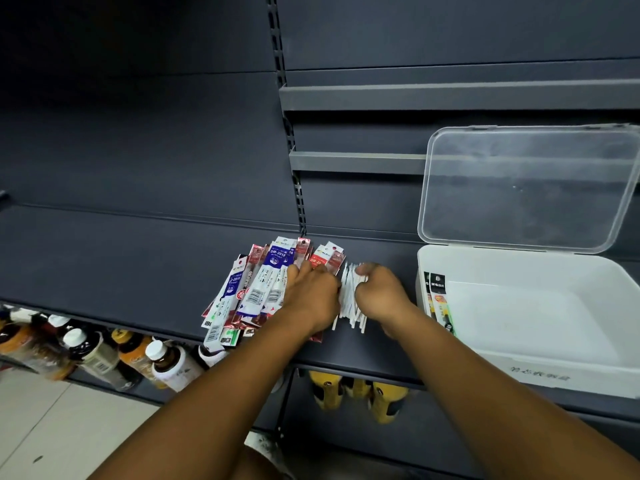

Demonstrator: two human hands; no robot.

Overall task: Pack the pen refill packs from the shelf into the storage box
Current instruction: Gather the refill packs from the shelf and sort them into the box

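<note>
Two hands work side by side on the dark grey metal shelf [138,271]. The left hand [311,296] lies on the fanned heap of red, blue and white pen refill packs [256,289], fingers bent over its far side; whether they pinch a pack cannot be told. The right hand [381,297] curls round a loose sheaf of thin white sticks [349,299], just right of the heap. The white plastic storage box [554,368], its clear hinged lid [530,188] raised, stands near on the right, with two black packs [437,299] upright against its left wall. Risks: the sheaf looks unbound, so a slack grip could shed sticks during the carry; the heap reaches the shelf's front edge, so a drag by the left hand could tip packs onto the bottles [166,365] below.
</note>
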